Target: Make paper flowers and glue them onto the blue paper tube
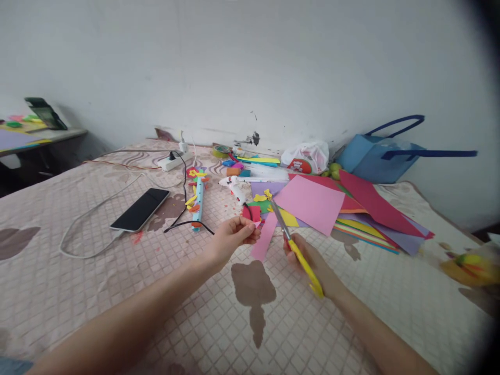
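Note:
My left hand (234,237) pinches a small pink paper piece (257,224) between thumb and fingertips. In my right hand (308,255) is a pair of scissors (307,265) with yellow handles, its blades pointing up and away over the papers. Whether the blades are apart is hard to make out. Between the hands lies a pink paper strip (264,238). Just beyond are a red paper piece (252,212), yellow cut-out shapes (261,197) and a large pink sheet (310,202). A white glue gun (234,190) lies behind my left hand.
Left of the glue gun stands a light-blue strip with colourful cut-outs (198,200). A phone (141,209) lies on its charging cable, near a power strip (174,160). Coloured sheets (378,208), a plastic bag (307,156) and a blue bag (378,159) fill the back right.

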Motion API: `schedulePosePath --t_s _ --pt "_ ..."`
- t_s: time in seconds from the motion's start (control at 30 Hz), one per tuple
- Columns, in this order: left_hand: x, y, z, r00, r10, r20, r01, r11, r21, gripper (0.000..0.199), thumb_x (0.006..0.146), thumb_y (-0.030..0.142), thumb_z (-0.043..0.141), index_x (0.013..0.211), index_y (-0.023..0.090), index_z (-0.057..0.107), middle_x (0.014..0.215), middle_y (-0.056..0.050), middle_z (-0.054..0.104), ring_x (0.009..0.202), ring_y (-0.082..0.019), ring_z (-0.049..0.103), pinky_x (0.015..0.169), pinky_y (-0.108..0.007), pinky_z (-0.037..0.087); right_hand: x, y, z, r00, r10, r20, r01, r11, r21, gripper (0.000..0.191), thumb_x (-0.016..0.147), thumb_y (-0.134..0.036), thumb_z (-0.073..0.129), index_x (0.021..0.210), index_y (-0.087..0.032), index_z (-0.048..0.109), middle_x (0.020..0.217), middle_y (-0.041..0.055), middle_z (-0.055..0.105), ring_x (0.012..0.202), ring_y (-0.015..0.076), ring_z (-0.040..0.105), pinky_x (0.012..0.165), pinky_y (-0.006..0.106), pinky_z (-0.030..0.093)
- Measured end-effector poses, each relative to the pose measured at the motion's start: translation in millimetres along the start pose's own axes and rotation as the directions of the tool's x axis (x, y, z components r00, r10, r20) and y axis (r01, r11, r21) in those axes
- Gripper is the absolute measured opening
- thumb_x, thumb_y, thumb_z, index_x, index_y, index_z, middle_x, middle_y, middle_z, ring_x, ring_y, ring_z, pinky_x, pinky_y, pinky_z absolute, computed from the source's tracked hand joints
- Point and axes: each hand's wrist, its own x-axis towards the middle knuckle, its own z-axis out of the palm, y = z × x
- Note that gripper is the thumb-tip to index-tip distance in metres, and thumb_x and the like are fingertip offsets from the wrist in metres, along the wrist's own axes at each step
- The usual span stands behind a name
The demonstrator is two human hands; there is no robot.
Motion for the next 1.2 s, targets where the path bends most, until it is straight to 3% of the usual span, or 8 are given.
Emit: schedulePosePath --t_s 0.2,0.53,0.67,0.8,1.0,1.2 --pt "-4.8 10.0 4.3 0.997 0.057 -0.051 -0.06 0.997 -0.044 0.025 0.073 0.034 0.071 0.078 0.014 0.055 0.078 -0.004 0.068 0.075 -0.014 0.064 0.071 -0.025 0.047 -9.9 -14.0 12.1 0.979 0.126 0.159 -0.124 0.992 -0.023 0.021 0.083 -0.041 0.052 0.087 -0.021 0.046 0.067 -0.0045 0.042 0.053 0.0088 0.036 0.047 0.021 0.031" --pt "0.6 14.0 11.6 0.988 0.143 -0.053 -0.147 0.984 -0.096 0.024 0.076 0.035 0.069 0.078 0.014 0.057 0.087 -0.007 0.07 0.081 -0.015 0.066 0.079 -0.03 0.049 -10.4 -8.7 21.4 0.955 0.252 0.158 -0.273 0.954 0.128 0.044 0.078 -0.064 0.047 0.085 -0.021 0.048 0.062 -0.0048 0.039 0.046 0.0086 0.036 0.043 0.022 0.035" --pt "10.0 20.8 20.9 0.992 0.121 -0.024 -0.123 0.989 -0.078 0.027 0.074 0.036 0.071 0.078 0.013 0.056 0.089 -0.009 0.07 0.082 -0.018 0.067 0.08 -0.035 0.05 -10.7 0.6 19.0 0.966 0.223 0.128 -0.242 0.957 0.158 0.045 0.081 -0.064 0.044 0.09 -0.02 0.047 0.066 -0.0038 0.041 0.049 0.009 0.04 0.044 0.022 0.037" --pt "15.7 19.8 27.0 0.993 0.115 -0.021 -0.116 0.993 -0.037 0.026 0.074 0.037 0.07 0.078 0.014 0.057 0.083 -0.007 0.07 0.078 -0.017 0.067 0.075 -0.031 0.051 -11.9 0.1 15.7 0.974 0.187 0.127 -0.205 0.967 0.153 0.047 0.082 -0.065 0.041 0.096 -0.02 0.047 0.066 -0.005 0.039 0.05 0.0086 0.037 0.045 0.022 0.037" --pt "12.5 11.2 29.8 0.984 0.165 -0.07 -0.172 0.979 -0.113 0.025 0.074 0.036 0.07 0.078 0.013 0.059 0.076 -0.005 0.067 0.072 -0.013 0.063 0.073 -0.028 0.05 -13.5 -14.4 16.1 0.988 0.111 0.111 -0.116 0.993 0.036 0.041 0.085 -0.06 0.041 0.088 -0.019 0.047 0.06 -0.0063 0.037 0.049 0.0086 0.033 0.044 0.022 0.033" --pt "6.9 10.0 30.6 0.975 0.201 -0.091 -0.208 0.975 -0.082 0.021 0.078 0.033 0.065 0.079 0.013 0.059 0.079 -0.005 0.066 0.076 -0.014 0.062 0.077 -0.03 0.049 -13.7 -18.9 22.9 0.99 0.105 0.09 -0.105 0.994 -0.012 0.032 0.086 -0.053 0.044 0.083 -0.021 0.044 0.063 -0.0053 0.041 0.049 0.0085 0.035 0.045 0.022 0.032"
